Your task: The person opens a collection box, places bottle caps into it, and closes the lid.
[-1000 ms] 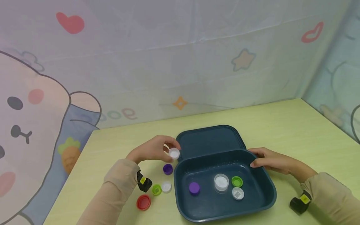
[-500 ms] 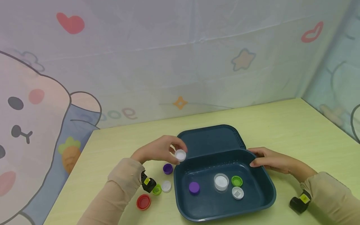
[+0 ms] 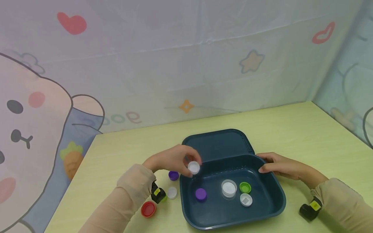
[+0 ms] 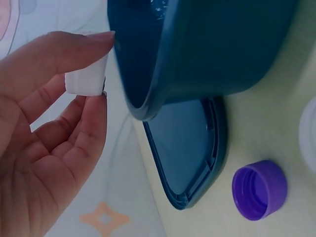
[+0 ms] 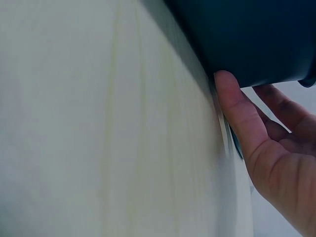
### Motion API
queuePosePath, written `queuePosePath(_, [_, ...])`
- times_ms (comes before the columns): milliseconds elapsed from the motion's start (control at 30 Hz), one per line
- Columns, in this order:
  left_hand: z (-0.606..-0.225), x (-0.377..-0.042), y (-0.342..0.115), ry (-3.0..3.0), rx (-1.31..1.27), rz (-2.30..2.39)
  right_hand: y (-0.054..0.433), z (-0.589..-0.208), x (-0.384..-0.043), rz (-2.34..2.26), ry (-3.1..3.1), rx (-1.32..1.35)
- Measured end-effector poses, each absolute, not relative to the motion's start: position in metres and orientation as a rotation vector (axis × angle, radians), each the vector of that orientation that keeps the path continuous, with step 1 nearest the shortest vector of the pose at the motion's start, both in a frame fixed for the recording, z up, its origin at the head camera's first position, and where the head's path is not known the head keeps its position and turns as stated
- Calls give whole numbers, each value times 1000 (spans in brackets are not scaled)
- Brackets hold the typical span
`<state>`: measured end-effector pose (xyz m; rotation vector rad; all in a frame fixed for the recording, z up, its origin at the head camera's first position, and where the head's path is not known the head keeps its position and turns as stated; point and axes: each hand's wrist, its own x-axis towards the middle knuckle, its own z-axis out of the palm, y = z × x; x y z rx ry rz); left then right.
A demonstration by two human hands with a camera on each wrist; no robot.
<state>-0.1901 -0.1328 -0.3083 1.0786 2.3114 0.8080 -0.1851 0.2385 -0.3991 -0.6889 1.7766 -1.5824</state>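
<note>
My left hand [image 3: 176, 160] pinches a white bottle cap [image 3: 194, 167] between thumb and fingers, above the left back corner of a dark blue box [image 3: 215, 216]. The left wrist view shows the cap [image 4: 86, 76] from its side, near the box's rim. At the box's right back corner, my right hand [image 3: 284, 166] grips the wall; the right wrist view shows its fingers against the outside. Inside the box lie a purple cap [image 3: 201, 194], a clear-rimmed white cap [image 3: 229, 189], a green cap [image 3: 245, 187] and another white cap [image 3: 246, 200].
Left of the box, on the table [image 3: 300, 132], are a dark purple cap [image 3: 173, 175], a white cap [image 3: 172, 193], a red cap [image 3: 148, 209] and a green cap [image 3: 164, 198] partly hidden by the wrist camera. Behind the box lies its lid [image 3: 218, 144].
My left hand has carried the white bottle cap rightward and slightly nearer, from beside the box to over its back left corner. The right hand has stayed on the box.
</note>
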Motion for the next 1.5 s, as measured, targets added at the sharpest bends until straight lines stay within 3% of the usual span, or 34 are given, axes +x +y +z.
queuePosePath(1500, [-336,-173,-104,2205,1309,368,239,-401,-185,-1607,1733,-724])
